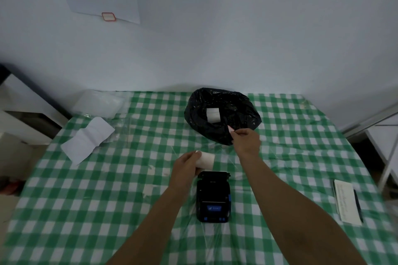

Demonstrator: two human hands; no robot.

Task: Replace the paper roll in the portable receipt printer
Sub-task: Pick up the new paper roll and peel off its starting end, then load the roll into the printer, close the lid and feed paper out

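Left hand (187,164) is curled round a white cylindrical paper roll (206,161), holding it just beyond the small black portable receipt printer (213,197); that printer sits on the green-and-white checked tablecloth (86,200), near the middle, its lid at the far end looking flipped open, though the bay inside is too dark to read. Right hand (247,139) reaches out to the rim of the crumpled black plastic bag (224,114), thumb and forefinger pinched shut on a tiny pale scrap, probably the sticker or leader tab off the roll; a second white roll (213,115) already lies inside that bag, the spent one by the look of it.

So this reads as the disposal beat, fresh roll unsealed and waiting; next up, let the scrap fall in the bag, bring the roll down into the open bay with the loose end feeding out towards the lid edge, then close.

Room is generous; the folded white sheet (86,142) lies well off left, a notepad with a pen (346,202) well off right near the table edge, nothing crowding the printer.
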